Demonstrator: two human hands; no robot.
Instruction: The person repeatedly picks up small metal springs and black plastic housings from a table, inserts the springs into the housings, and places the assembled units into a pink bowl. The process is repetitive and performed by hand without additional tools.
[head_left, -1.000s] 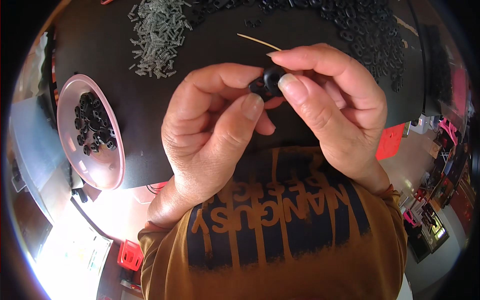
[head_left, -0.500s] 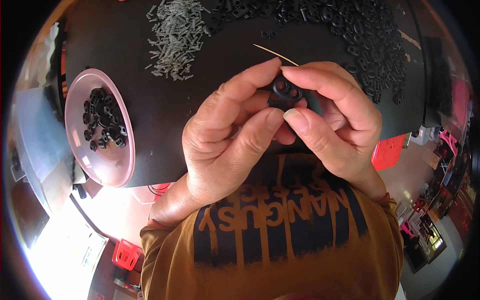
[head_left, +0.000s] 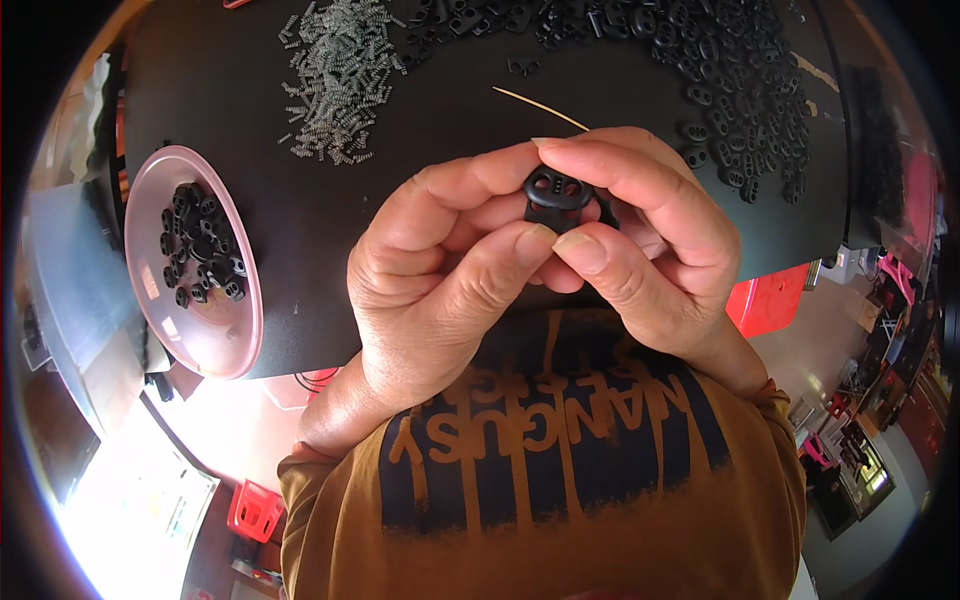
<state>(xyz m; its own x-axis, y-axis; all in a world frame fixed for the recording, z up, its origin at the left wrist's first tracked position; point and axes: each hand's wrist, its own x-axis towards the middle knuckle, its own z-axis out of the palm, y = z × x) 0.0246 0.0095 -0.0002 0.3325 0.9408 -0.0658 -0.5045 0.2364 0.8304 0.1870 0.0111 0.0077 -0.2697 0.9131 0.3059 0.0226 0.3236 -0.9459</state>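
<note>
Between both hands is a black plastic cord lock (head_left: 557,195) with two round holes in its top. My left hand (head_left: 440,250) pinches it from the left, thumb below and index finger above. My right hand (head_left: 655,230) grips it from the right in the same way, and the two thumb tips nearly meet under it. Something dark shows behind the cord lock by my right fingers; I cannot tell what it is. Just beyond my hands lies a thin pale stick (head_left: 540,107). A small black part (head_left: 522,67) rests farther off on the dark table (head_left: 450,110).
A pile of small metal springs (head_left: 342,80) lies at the far left. Many loose black plastic parts (head_left: 735,90) spread across the far right. On the left a pink translucent bowl (head_left: 205,340) holds several black cord locks (head_left: 205,240). A red stool (head_left: 768,300) stands past the table's near right edge.
Both hands have shifted slightly left with the cord lock, which is now tilted so more of its front side shows. The pinch of both hands stays on it.
</note>
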